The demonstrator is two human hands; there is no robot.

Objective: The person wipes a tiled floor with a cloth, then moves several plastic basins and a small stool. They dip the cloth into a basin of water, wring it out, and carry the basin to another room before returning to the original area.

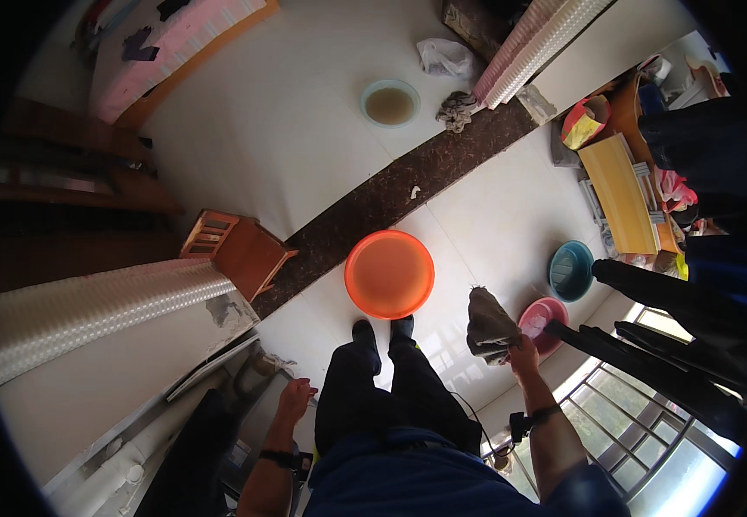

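A grey cloth [488, 327] hangs bunched from my right hand [524, 356], which grips it by its lower end. The cloth is held out to the right, beside a pink basin [539, 305] that it and my hand partly overlap. My left hand [297, 398] is held out at the left of my legs with its fingers curled in, and nothing shows in it. On the floor just beyond my shoes, an orange basin [429, 280] holds cloudy water.
A teal basin [570, 270] sits beyond the pink one. Across the dark floor strip [416, 172] stands a pale basin [365, 96] of murky water, near a crumpled rag [457, 110] and a plastic bag [445, 58]. A wooden chair [248, 256] stands left; dark clothes [683, 345] hang at right.
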